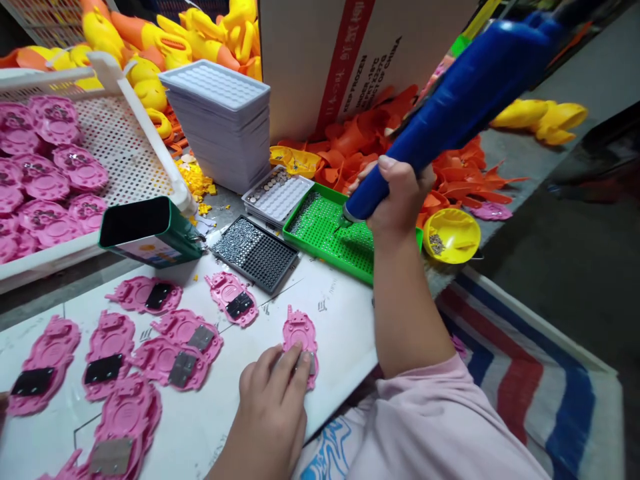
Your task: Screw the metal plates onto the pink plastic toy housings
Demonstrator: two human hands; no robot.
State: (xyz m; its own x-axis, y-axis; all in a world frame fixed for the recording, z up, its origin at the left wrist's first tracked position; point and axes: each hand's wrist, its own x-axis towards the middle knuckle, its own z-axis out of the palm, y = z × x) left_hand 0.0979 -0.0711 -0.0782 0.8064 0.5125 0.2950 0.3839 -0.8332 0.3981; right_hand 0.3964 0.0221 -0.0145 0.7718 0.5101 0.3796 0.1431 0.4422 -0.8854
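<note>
My right hand (400, 200) is closed around a blue electric screwdriver (450, 93). The tool slants down to the left, its tip at the screws in a green perforated tray (327, 259); whether it touches one I cannot tell. Flat on the white work surface (345, 313) lies a pink plastic housing (299, 328), and the outstretched fingers of my left hand (274, 393) rest on its lower part. They partly hide a grey metal plate there. More pink housings (115, 333) lie to the left, some with black covers, others with grey plates.
Beyond the housings sit a dark screw tray (255, 253), a green tin (150, 230) and a stack of white trays (220, 127). A white crate (135, 140) holds pink parts. Orange parts (345, 137) and a yellow bowl (463, 233) lie around the green tray. A finger (3, 403) shows at the left edge.
</note>
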